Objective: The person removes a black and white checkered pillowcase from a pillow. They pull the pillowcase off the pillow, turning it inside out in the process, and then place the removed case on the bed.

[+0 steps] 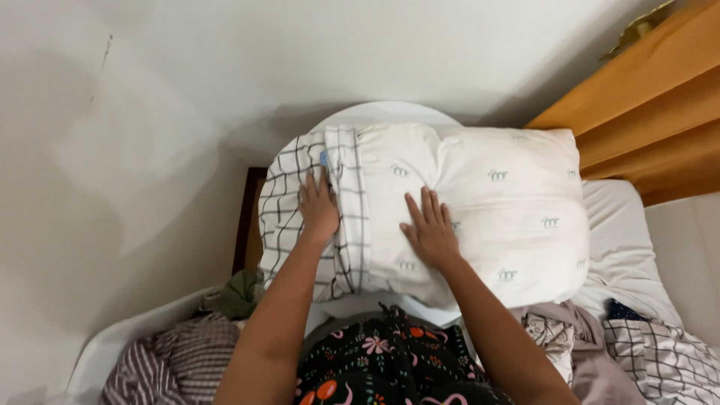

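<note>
At the far left, a white plastic basket (105, 349) is being filled by a brown-and-white striped cloth (169, 367) and a crumpled olive-green garment (238, 294). Just to the right, a white pillowcase checked with thin dark lines (285, 202) is being pressed down by the left hand (319, 208), which is laid flat with fingers together, holding nothing; the case is drawn over only the left end of the pillow. The plump white pillow printed with small grey-green motifs (510, 210) is lying across a round white surface (382, 112) in front of the person, and its middle is being pressed by the right hand (430, 229), palm down, fingers slightly spread, grasping nothing. Farther right, an orange curtain (645, 112) is hanging, and a white checked sheet (660, 360) is lying rumpled at the lower right.
</note>
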